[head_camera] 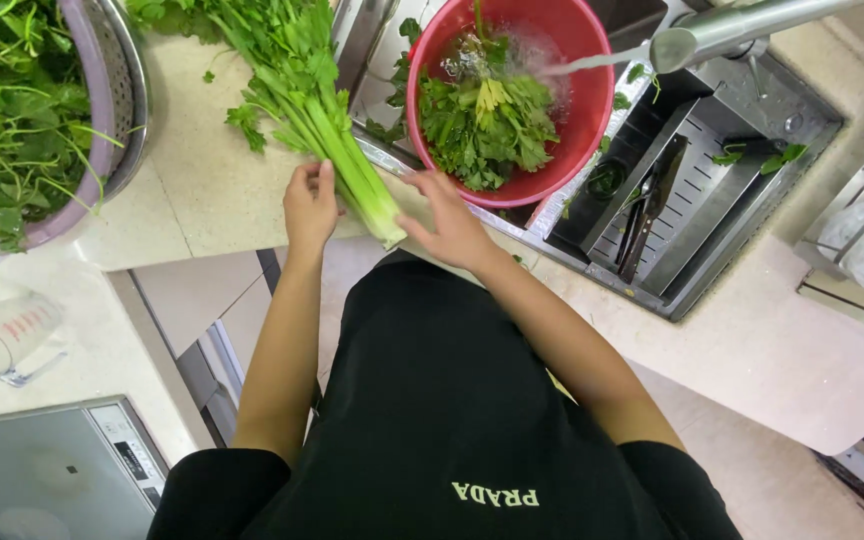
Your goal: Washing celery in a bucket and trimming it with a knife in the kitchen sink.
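Head view: celery bunch (327, 125) lies flat on the desk (202, 190), root end at the front edge, leaves toward the back; left hand (310, 205) presses the stalk base from one side, fingers curled against it, steadying it; right hand (452, 225) lies open-fingered against the cut end, bracing rather than clasping; red basin (592, 100) sits in the sink (732, 200) beneath the running faucet (722, 30), soaking greens; colander (117, 90) of greens occupies the back left corner.
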